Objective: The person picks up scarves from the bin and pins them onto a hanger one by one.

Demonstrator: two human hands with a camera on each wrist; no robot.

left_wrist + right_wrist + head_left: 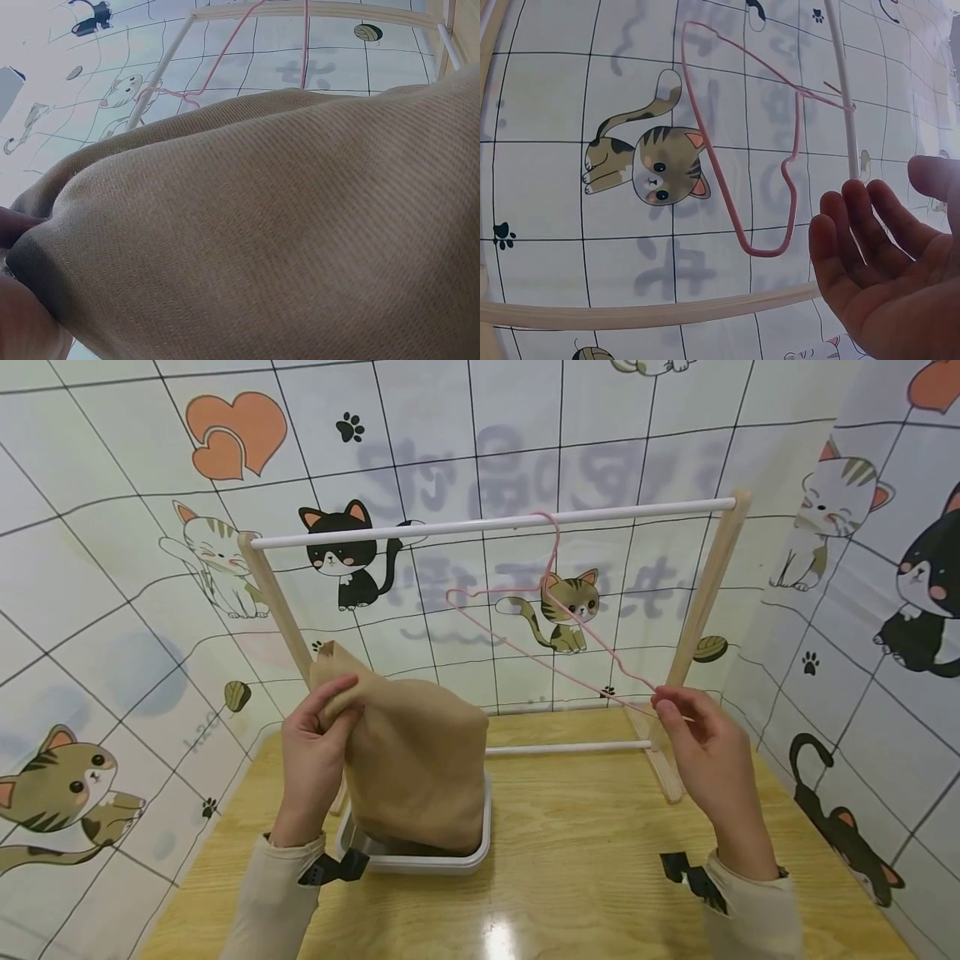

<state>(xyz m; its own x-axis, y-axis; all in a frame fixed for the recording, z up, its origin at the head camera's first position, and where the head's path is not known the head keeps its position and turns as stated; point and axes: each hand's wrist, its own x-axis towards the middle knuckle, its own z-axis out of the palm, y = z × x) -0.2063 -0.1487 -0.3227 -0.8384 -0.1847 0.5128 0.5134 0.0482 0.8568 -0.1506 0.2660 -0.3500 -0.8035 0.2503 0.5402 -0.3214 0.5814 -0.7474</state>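
Observation:
My left hand (318, 743) pinches the upper left corner of a tan twill cloth (420, 760) between thumb and fingers. The cloth droops down into a white tray (476, 862); what kind of piece it is cannot be told. In the left wrist view the cloth (262, 210) fills most of the picture. A pink hanger (517, 647) hangs by its hook from the white rail, turned at an angle. Beside its right corner is my right hand (708, 752). The right wrist view shows that hand (892, 270) with fingers relaxed, thumb apart, and the hanger (739, 217) separate from the fingertips.
A rack with a white top rail (637, 514), wooden side posts (708, 585) and a low white bar (570, 748) stands on the wooden table (585, 852). Behind and beside it rise walls covered in a cat-print grid sheet (450, 452).

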